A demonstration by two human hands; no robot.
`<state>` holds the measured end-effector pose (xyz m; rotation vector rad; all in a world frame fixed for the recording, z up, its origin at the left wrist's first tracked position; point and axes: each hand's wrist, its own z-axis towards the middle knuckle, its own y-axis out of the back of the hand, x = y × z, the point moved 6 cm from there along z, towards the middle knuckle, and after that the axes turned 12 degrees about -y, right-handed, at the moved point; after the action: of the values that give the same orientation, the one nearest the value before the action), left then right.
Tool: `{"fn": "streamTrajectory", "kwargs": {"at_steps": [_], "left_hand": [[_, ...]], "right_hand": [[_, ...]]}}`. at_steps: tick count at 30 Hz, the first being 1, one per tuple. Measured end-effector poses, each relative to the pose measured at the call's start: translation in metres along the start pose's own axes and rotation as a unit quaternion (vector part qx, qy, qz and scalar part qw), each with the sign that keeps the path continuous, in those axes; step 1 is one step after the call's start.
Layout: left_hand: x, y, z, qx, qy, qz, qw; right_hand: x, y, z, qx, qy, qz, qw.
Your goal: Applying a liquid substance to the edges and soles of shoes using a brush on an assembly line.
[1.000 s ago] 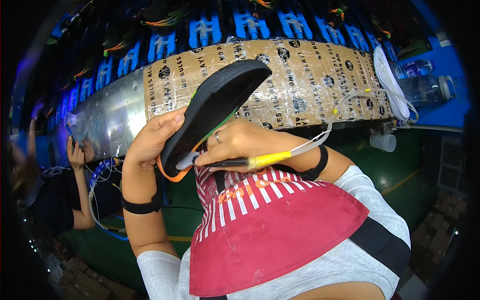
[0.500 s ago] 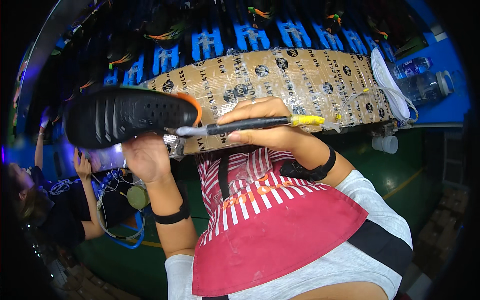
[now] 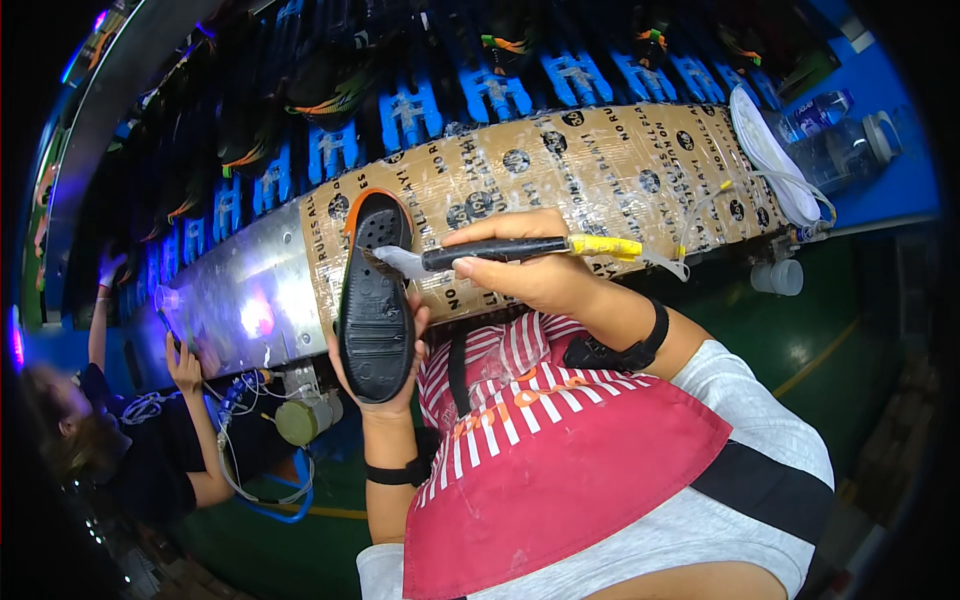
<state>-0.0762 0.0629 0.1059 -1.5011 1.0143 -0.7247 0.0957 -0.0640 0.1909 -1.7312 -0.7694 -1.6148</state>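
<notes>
A black shoe sole (image 3: 377,320) with an orange rim at its far end lies lengthwise in my left hand (image 3: 396,405). Its face with small holes and ribs is turned up. The fingers of that hand curl round the sole's near half from below, partly hidden by it. My right hand (image 3: 535,275) grips a brush (image 3: 495,251) with a black handle and a yellow rear end, from which a clear tube runs. The brush's pale bristles (image 3: 400,262) touch the sole near the holes.
Cardboard (image 3: 600,170) under clear film covers the bench, beside a shiny metal plate (image 3: 250,300). Blue racks (image 3: 495,92) line the far side. A white sole-shaped piece (image 3: 770,160) and clear bottles (image 3: 845,155) lie right. Another person's hand (image 3: 185,368) works at left.
My left hand has swung the sole from lying crosswise at the left to pointing away from me, nearer the middle. The brush tip now rests on it instead of beside its end.
</notes>
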Motion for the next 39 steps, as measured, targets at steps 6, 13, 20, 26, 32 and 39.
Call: {"fn": "streamTrajectory", "kwargs": {"at_steps": [6,13,20,26,32,39], "left_hand": [[0.032,0.001,0.002,0.011,0.003,0.061,0.998],[0.047,-0.014,0.013,0.036,0.007,0.023,0.999],[0.057,0.013,0.008,-0.014,-0.015,0.254,0.967],[0.050,0.032,0.007,-0.036,-0.031,0.136,0.990],[0.044,0.028,0.006,-0.074,-0.099,0.211,0.970],[0.035,0.038,0.005,-0.072,-0.114,0.279,0.951]], "right_hand": [[0.011,-0.003,-0.002,-0.025,-0.028,0.062,0.997],[0.001,-0.011,0.008,-0.076,-0.093,0.115,0.986],[-0.004,-0.013,0.021,-0.271,0.126,-0.002,0.954],[-0.002,-0.026,0.020,-0.188,0.174,-0.022,0.966],[0.001,-0.015,0.010,-0.218,0.134,0.071,0.964],[0.006,-0.033,0.014,-0.134,0.179,-0.063,0.973]]}}
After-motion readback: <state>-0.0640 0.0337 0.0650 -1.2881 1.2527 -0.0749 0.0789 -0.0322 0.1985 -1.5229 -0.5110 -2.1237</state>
